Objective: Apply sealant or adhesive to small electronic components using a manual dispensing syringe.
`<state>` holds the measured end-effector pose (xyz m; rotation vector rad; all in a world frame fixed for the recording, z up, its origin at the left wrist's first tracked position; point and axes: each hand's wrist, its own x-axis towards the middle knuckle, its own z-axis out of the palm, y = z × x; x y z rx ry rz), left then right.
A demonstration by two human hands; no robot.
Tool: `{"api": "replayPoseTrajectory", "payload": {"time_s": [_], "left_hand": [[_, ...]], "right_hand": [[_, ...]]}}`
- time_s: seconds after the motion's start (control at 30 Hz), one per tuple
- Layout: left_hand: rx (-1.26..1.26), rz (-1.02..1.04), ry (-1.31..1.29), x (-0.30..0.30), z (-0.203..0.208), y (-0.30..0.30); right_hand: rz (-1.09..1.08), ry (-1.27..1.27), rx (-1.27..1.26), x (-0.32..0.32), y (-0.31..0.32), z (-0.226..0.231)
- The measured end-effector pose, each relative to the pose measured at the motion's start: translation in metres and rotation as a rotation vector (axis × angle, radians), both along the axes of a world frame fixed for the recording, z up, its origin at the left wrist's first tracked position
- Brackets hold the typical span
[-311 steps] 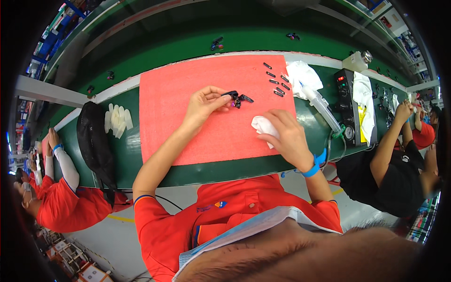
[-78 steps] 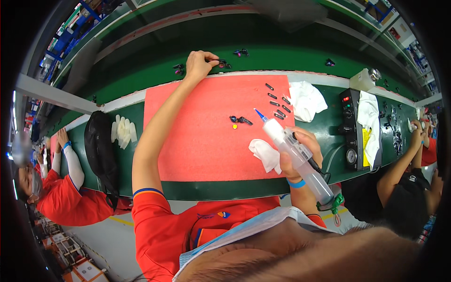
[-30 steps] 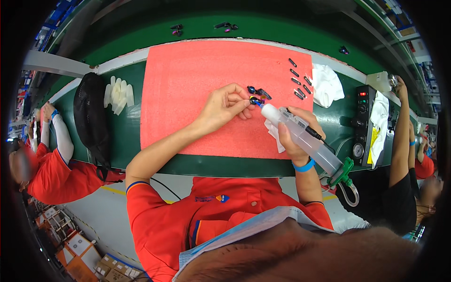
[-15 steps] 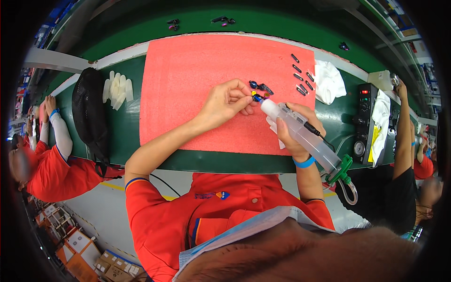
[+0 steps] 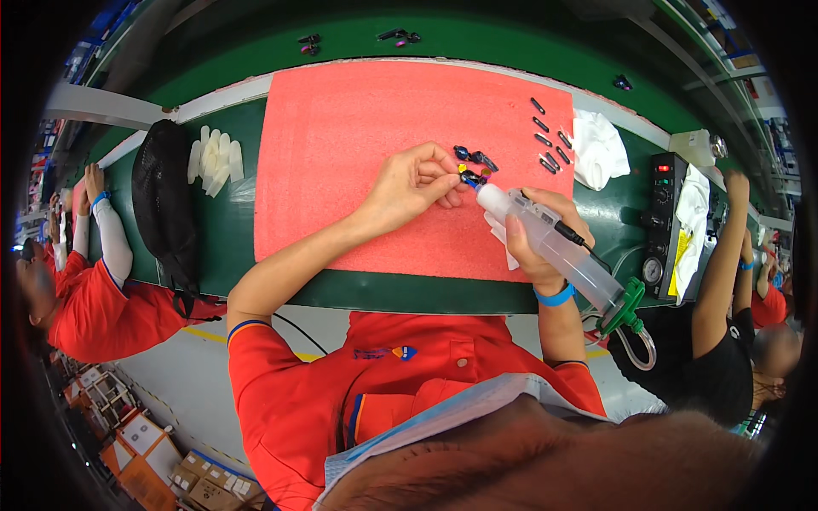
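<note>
My left hand [image 5: 411, 189] is over the pink foam mat, its fingertips pinched on a small dark earbud-like part [image 5: 469, 176] with a yellow bit at its edge. Gripped in my right hand [image 5: 544, 243] is a clear dispensing syringe [image 5: 558, 253], with a green cap at its rear and a blue needle pointing at that part. Whether the needle touches it is too small to tell. Under the syringe, against my right hand, shows some white cloth or tissue [image 5: 503, 234]. More small dark parts [image 5: 475, 157] lie just beyond my fingertips.
Several black stick-shaped pieces [image 5: 543, 139] lie on the mat [image 5: 341, 119] at right, beside a white cloth [image 5: 599, 149]. A black dispenser box [image 5: 663, 213] stands farther right. At left are pale finger cots [image 5: 217, 160] and a black bag [image 5: 162, 204]. Co-workers sit on both sides.
The syringe tip has drawn back slightly to the right and nearer me. Small parts on the far green strip have shifted a little left. The right co-worker's arm has moved.
</note>
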<state>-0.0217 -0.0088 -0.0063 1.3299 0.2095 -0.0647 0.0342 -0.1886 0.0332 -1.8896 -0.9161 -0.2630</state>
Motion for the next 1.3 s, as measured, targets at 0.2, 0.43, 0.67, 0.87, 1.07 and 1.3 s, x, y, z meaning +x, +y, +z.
{"api": "replayPoseTrajectory", "payload": {"time_s": [0.2, 0.43, 0.67, 0.87, 1.07, 1.3], "left_hand": [[-0.014, 0.006, 0.011, 0.000, -0.002, 0.003], [-0.167, -0.164, 0.100, 0.003, 0.008, 0.018], [0.046, -0.185, 0.016, 0.005, 0.003, 0.018], [0.044, -0.167, 0.059, 0.006, 0.005, 0.017], [0.059, -0.165, 0.055, 0.004, 0.002, 0.017], [0.066, -0.159, 0.046, 0.004, 0.001, 0.017]], "right_hand": [[0.032, 0.037, 0.031, 0.001, -0.004, -0.001], [0.061, -0.017, 0.489, 0.007, -0.011, -0.020], [0.156, 0.063, 0.381, 0.006, -0.014, -0.014], [0.181, -0.087, 0.181, 0.004, -0.005, -0.004], [0.175, -0.067, 0.080, 0.001, 0.000, -0.001], [0.169, -0.090, 0.059, 0.002, 0.002, -0.005]]}}
